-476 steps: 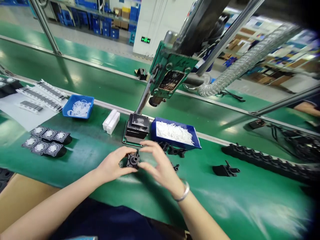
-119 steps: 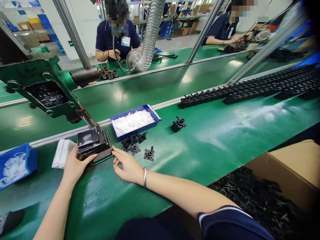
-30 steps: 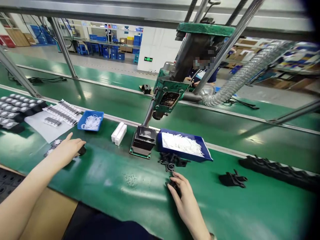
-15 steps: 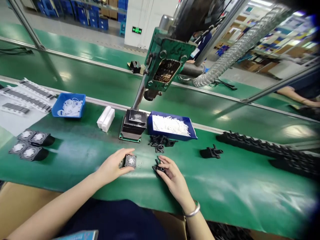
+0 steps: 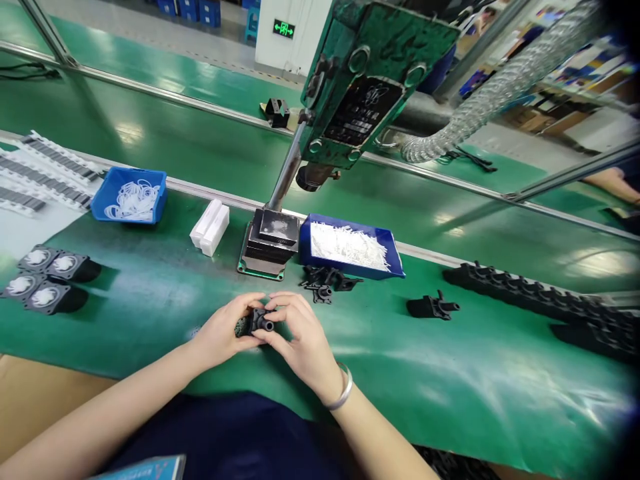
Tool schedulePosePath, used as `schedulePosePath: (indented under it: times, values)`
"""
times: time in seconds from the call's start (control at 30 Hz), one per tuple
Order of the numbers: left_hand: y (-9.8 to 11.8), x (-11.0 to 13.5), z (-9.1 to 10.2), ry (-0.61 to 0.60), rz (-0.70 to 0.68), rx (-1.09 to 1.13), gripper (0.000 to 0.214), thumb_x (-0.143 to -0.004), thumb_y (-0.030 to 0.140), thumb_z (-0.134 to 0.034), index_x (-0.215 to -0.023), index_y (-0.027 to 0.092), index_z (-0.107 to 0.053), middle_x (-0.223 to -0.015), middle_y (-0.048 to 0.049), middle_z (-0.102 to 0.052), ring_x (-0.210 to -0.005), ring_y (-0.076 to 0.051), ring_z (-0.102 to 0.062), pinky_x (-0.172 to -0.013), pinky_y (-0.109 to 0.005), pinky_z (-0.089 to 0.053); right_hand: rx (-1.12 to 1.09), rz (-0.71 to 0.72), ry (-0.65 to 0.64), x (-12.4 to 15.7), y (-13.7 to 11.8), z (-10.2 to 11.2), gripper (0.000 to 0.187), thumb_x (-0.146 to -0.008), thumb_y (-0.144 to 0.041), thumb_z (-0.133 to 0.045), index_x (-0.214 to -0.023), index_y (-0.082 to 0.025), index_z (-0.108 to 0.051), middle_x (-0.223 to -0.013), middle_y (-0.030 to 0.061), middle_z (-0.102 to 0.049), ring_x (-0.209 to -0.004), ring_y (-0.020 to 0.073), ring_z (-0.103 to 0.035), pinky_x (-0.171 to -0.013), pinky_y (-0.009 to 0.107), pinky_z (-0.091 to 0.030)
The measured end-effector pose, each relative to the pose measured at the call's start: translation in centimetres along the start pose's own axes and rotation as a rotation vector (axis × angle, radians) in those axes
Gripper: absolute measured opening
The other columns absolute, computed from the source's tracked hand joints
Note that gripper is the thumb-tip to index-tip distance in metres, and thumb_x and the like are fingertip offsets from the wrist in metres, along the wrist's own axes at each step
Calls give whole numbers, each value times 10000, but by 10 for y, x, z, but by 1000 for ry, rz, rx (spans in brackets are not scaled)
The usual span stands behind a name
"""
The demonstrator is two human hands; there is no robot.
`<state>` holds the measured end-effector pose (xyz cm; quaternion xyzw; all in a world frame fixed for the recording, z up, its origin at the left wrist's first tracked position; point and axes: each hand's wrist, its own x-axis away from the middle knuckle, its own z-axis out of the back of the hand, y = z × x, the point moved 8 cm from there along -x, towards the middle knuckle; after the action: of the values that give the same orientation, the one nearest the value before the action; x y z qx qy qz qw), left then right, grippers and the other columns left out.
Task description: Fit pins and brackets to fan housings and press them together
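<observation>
My left hand (image 5: 220, 333) is closed around a small black pump housing, which is mostly hidden by the fingers and the part on its front. Against that front, my right hand (image 5: 305, 340) grips a black pump cover (image 5: 263, 321) with a round spout pointing towards me. Fingertips of both hands nearly meet around the two parts. Just beyond them lie several loose black covers (image 5: 325, 293). At the left stand several black housings (image 5: 65, 293) with white impellers facing up.
A green press (image 5: 365, 100) rises over a black metal block (image 5: 273, 243). Beside it are a blue tray (image 5: 395, 263) of white pins, white blocks (image 5: 210, 227) and a blue bin (image 5: 97, 203) of white rings. Rightward lie a single assembled pump (image 5: 425, 307) and a row of pumps (image 5: 525, 293).
My right hand has moved left, bringing the cover onto the front of the housing. The white impeller that showed there is now covered. The camera view has shifted slightly.
</observation>
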<state>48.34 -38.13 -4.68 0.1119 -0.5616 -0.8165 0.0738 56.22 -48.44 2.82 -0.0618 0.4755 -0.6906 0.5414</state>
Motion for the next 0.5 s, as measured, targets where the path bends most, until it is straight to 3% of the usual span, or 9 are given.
schedulePosePath:
  times: [0.23,0.5]
  values:
    - [-4,1,-2,-16,-9,-54,645,-821,222,-712,-1382,272,-397,-1272,-94,-614,-1149,-247,-628,-1009,-439,-536,54,-3,-26,3,7,-7,170,-892,-298,-687,-1006,-240,-575,-1010,62,-643,-1094,233,-603,-942,453,-536]
    - [2,1,-1,-46,-19,-58,608,-822,234,-718,-1362,271,-440,-1301,-88,-607,-1179,-252,-613,-1013,-427,-532,0,-37,-73,4,11,-13,162,-890,-303,-687,-983,-235,-572,-991,53,-645,-1044,215,-614,-897,403,-541]
